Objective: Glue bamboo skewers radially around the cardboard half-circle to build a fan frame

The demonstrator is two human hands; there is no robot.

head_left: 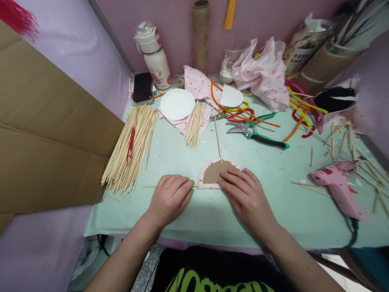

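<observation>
A half-circle of brown cardboard (211,173), edged in pink dotted fabric, lies flat in front of me. Along its straight edge runs a thin bamboo skewer (149,186); my left hand (172,196) is closed on it, just left of the half-circle. My right hand (243,190) grips the half-circle's right part, fingers over the cardboard and thumb near the straight edge; that side is partly hidden. A second skewer (218,136) stretches away from the curved edge, its near end lying on the cardboard.
At left lies a pile of skewers (129,150) beside a large cardboard sheet (51,129). Green-handled pruning shears (264,140), a white disc (178,104) and a bottle (156,61) are farther back. A pink glue gun (342,188) rests at right among cut stick pieces.
</observation>
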